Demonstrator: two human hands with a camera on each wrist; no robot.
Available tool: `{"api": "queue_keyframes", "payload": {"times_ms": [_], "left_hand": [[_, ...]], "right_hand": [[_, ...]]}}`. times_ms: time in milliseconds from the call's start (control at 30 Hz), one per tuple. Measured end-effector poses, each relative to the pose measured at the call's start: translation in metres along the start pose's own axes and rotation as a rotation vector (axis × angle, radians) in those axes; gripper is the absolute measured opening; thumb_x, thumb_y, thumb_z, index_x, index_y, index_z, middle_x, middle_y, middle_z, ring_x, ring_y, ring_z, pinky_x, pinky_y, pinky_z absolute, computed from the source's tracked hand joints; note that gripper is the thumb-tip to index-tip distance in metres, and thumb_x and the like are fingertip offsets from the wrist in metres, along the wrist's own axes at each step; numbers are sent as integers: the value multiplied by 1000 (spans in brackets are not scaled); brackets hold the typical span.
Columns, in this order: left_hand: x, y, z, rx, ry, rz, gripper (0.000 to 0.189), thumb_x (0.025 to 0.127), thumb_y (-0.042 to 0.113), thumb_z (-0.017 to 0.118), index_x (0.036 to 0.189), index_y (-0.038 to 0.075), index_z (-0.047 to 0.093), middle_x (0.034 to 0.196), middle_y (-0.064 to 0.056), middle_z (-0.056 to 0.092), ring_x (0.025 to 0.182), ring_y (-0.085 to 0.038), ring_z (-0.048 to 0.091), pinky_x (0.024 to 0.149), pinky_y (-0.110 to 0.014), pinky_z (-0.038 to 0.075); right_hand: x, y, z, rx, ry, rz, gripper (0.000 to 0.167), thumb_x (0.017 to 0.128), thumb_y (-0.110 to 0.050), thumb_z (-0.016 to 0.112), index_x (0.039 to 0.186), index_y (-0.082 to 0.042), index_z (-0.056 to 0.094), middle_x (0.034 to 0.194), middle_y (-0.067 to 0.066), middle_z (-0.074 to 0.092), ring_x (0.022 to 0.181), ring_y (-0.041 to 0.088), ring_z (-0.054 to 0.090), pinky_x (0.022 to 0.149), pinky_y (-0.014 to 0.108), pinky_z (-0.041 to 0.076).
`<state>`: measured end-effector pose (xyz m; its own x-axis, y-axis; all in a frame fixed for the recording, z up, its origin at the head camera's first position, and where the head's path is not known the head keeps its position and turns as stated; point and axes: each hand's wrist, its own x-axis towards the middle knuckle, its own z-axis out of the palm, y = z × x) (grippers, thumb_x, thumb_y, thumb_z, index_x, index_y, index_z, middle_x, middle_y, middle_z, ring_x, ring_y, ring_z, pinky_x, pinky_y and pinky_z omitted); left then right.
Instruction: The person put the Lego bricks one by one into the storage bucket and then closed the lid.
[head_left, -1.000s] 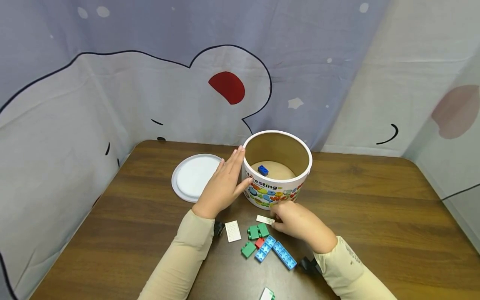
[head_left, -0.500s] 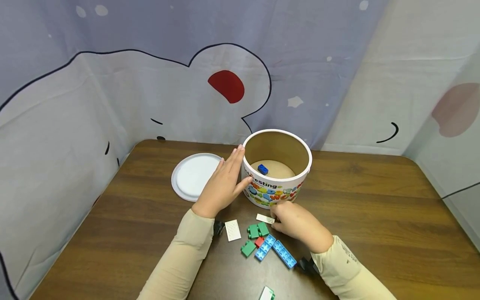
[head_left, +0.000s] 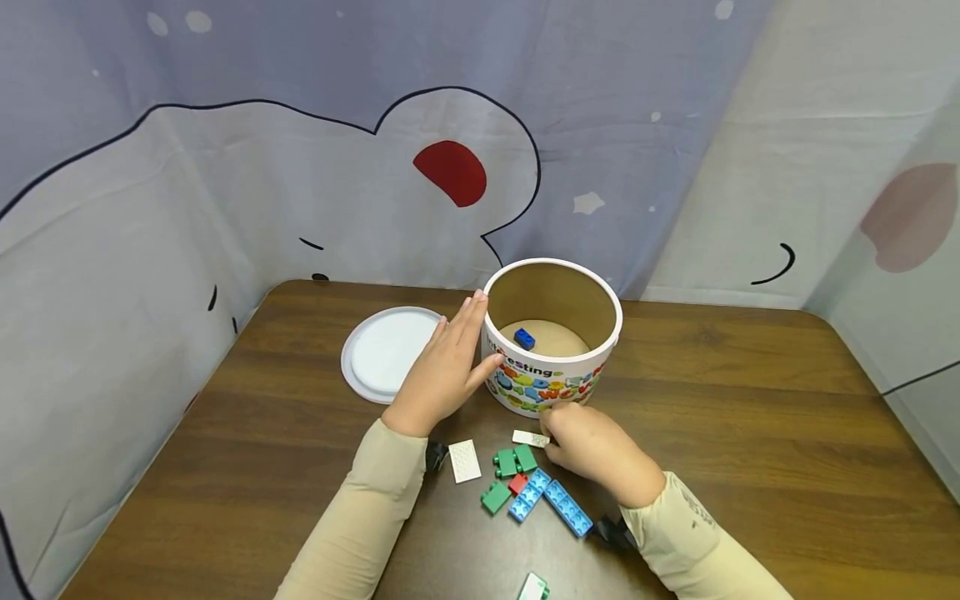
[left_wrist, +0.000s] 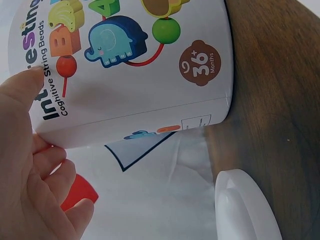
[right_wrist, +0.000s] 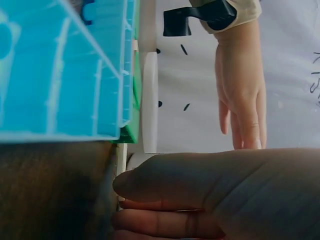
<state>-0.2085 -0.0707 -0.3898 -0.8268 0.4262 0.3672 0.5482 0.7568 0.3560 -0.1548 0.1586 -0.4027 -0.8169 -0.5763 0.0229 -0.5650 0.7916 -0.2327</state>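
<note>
A white bucket [head_left: 551,367] with colourful printed lettering stands at the middle back, with a small dark blue brick [head_left: 524,338] on its floor. Against the bucket's left side, my left hand [head_left: 444,367] rests with fingers straight and thumb across the front; the left wrist view shows the printed wall [left_wrist: 135,85] close to it. In front of the bucket my right hand [head_left: 592,442] pinches the right end of a thin white brick [head_left: 528,437], thumb nearest me; its other fingers are partly hidden. Beside it lie green bricks [head_left: 516,460] and a red brick [head_left: 518,484].
Two light blue bricks [head_left: 567,508] lie close to the right wrist, another green brick [head_left: 496,497] left of them. A white studded plate [head_left: 465,461] is near the left wrist. A white lid [head_left: 382,354] lies left of the bucket. One white-and-green piece [head_left: 533,587] sits at the front.
</note>
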Motion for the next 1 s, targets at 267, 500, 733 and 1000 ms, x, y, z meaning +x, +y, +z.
{"api": "queue_keyframes", "payload": {"times_ms": [267, 500, 733, 1000], "left_hand": [[-1, -1, 1, 8, -2, -1, 81, 104, 41, 57, 163, 6, 15, 169, -10, 17, 155, -23, 17, 122, -54, 19], [-1, -2, 0, 3, 0, 1, 80, 104, 40, 57, 163, 6, 15, 169, -10, 17, 155, -23, 17, 122, -54, 19], [0, -3, 0, 2, 11, 9, 80, 104, 40, 57, 163, 6, 15, 168, -10, 17, 154, -23, 17, 121, -55, 20], [-1, -2, 0, 12, 0, 5, 80, 104, 40, 57, 163, 5, 16, 168, -10, 18, 154, -24, 18, 121, -55, 20]], "right_hand": [[-4, -6, -15, 26, 44, 18, 19, 78, -1, 73, 74, -11, 57, 67, -4, 52, 57, 11, 45, 50, 30, 41], [-10, -13, -34, 19, 130, -21, 14, 79, -2, 73, 79, -11, 62, 72, -5, 55, 60, 9, 47, 52, 27, 42], [-19, -15, -51, 33, 265, -51, 13, 81, -4, 76, 84, -11, 66, 78, -3, 60, 67, 9, 54, 59, 29, 50], [-24, -12, -63, 91, 464, -182, 20, 78, 2, 78, 89, -10, 67, 84, -1, 65, 74, 12, 62, 66, 29, 55]]}}
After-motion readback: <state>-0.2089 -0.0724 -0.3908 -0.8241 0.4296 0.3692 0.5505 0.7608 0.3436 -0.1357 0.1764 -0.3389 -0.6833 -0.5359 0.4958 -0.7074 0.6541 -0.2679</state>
